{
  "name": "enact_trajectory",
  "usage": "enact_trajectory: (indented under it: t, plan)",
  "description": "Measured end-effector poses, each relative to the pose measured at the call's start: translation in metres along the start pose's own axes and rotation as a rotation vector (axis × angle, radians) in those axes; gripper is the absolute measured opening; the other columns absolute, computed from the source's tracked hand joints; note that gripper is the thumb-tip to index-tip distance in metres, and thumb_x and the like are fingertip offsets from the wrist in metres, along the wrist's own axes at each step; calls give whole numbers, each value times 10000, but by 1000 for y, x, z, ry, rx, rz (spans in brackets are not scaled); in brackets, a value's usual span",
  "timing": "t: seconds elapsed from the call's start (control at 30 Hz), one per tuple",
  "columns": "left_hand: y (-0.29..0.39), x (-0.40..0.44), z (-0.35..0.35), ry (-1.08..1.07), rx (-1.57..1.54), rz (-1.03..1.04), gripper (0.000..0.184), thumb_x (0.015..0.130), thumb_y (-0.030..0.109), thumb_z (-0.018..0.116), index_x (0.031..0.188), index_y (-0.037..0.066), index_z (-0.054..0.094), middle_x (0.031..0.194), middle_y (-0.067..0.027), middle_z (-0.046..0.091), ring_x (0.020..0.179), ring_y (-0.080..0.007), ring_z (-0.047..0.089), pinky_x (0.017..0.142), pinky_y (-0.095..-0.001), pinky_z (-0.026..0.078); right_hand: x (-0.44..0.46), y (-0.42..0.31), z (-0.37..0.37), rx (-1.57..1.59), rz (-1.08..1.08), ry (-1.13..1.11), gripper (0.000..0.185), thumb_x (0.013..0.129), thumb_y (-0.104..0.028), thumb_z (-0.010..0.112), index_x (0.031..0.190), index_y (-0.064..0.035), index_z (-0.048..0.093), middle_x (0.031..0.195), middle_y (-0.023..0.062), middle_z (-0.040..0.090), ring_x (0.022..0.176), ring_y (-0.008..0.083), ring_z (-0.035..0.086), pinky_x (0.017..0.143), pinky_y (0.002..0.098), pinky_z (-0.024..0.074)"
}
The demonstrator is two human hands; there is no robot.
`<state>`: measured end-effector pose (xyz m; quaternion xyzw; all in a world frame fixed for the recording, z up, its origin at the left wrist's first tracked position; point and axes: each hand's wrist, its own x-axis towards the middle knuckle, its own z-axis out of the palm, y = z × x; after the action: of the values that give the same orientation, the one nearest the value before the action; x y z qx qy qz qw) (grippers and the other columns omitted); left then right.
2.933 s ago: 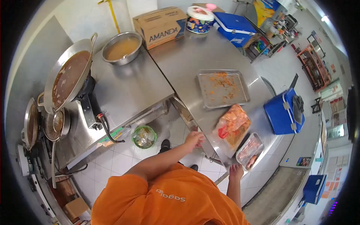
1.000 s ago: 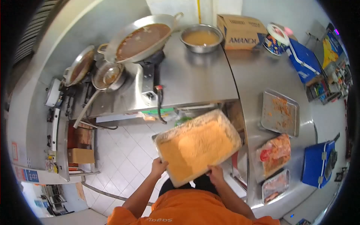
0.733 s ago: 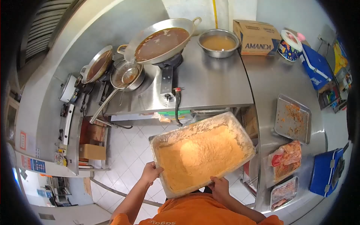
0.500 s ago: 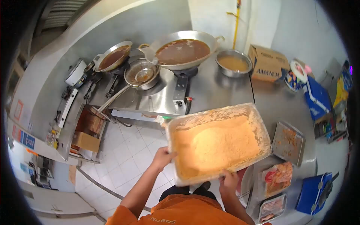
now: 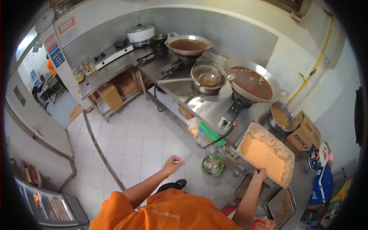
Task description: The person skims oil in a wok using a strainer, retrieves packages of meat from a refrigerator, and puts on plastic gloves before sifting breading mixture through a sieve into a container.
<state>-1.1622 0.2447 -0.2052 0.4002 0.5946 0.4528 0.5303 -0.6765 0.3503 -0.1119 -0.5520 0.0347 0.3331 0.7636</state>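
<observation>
My right hand (image 5: pixel 260 175) grips the near edge of a metal tray (image 5: pixel 289 174) of orange-yellow powder (image 5: pixel 264 155), which lies tilted in view at the counter's front edge. My left hand (image 5: pixel 173 165) is off the tray, over the white tiled floor, its fingers bent together; a small pale thing shows at them, too small to name. Behind the tray stand a large pan of brown liquid (image 5: pixel 249 82) on a burner and a metal bowl of cloudy liquid (image 5: pixel 282 117). A strainer (image 5: pixel 209 76) rests in a pot left of the pan.
A green basket (image 5: pixel 212 165) holding plastic stands on the floor. A hose (image 5: pixel 214 143) hangs off the counter front. The AMANDA box (image 5: pixel 304 134), a blue cooler (image 5: pixel 321 184) and a stained tray (image 5: pixel 281 207) are at right. A person's orange sleeve (image 5: pixel 50 67) shows through the doorway.
The view has swung left. My left hand has let go of the powder tray and moved away from it. The tray, still in my right hand, has moved over to the counter.
</observation>
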Motion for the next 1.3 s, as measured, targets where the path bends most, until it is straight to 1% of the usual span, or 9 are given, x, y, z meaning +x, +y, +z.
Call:
enact_trajectory:
  t: [0.2, 0.3, 0.43, 0.5, 0.63, 0.73, 0.87, 1.0, 1.3]
  plan:
    - [-48, -120, -107, 469, -119, -423, 246, 892, 236, 667, 1029, 103, 512, 1002, -54, 625, 915, -183, 632, 740, -335, 497, 67, 26, 23, -145, -17, -37, 534, 896, -209, 643, 1291, 92, 447, 1336, 191, 460, 1184, 304, 519, 908, 429, 520]
    - [-50, -163, -124, 550, -136, -307, 242, 912, 247, 654, 1055, 99, 527, 1067, -68, 640, 944, -193, 642, 751, -343, 505, 51, 42, 24, -311, -6, -182, 692, 870, -512, 661, 1236, 50, 492, 1165, 174, 553, 985, 332, 595, 735, 409, 536]
    - [-53, -224, -131, 592, 12, -153, 270, 890, 283, 673, 1049, 96, 561, 1027, -64, 656, 887, -179, 650, 718, -355, 507, 48, 144, -29, -446, 183, -485, 615, 896, -508, 624, 1249, -17, 511, 1141, 157, 540, 982, 255, 572, 789, 402, 502]
    - [-81, -257, -141, 304, 729, -399, 280, 879, 301, 671, 1059, 94, 613, 1009, -53, 677, 867, -183, 661, 702, -359, 509, 56, 215, -72, -523, 499, -805, 535, 904, -464, 624, 1238, -64, 500, 1194, 146, 537, 1011, 231, 576, 792, 395, 488]
    - [-86, -318, -116, -488, 616, -971, 314, 879, 297, 675, 1130, 109, 676, 984, -9, 713, 907, -169, 677, 751, -326, 538, -56, 242, -131, -726, 576, -733, 410, 891, -340, 658, 1175, -114, 467, 1026, 99, 570, 805, 276, 626, 605, 330, 478]
    - [-142, -338, -115, -152, -254, -648, 287, 901, 237, 671, 1154, 101, 675, 1033, 15, 709, 927, -140, 666, 780, -307, 543, -69, 251, -187, -828, 572, -867, 414, 886, -274, 659, 1200, -110, 444, 1001, 107, 571, 786, 298, 635, 562, 323, 481]
    - [-142, -324, -81, 201, -561, -265, 268, 900, 159, 682, 1134, 29, 665, 1005, 1, 713, 794, -128, 652, 742, -274, 542, -106, 217, -211, -1011, 586, -855, 422, 876, -143, 616, 1240, -97, 408, 954, 121, 586, 714, 249, 634, 562, 323, 480]
    - [-212, -300, -88, 44, -66, -14, 313, 896, 211, 693, 1147, 27, 664, 1071, -29, 696, 906, -183, 651, 804, -324, 538, -123, 201, -229, -1162, 452, -888, 419, 881, -152, 624, 1234, -99, 405, 955, 131, 594, 705, 254, 636, 530, 325, 470]
    - [-246, -336, -165, -266, 413, -179, 298, 888, 197, 673, 1122, 15, 645, 1112, -100, 671, 972, -262, 632, 828, -363, 527, -193, 227, -237, -1213, 479, -869, 432, 876, -122, 629, 1230, -96, 383, 969, 154, 614, 724, 267, 659, 521, 316, 471]
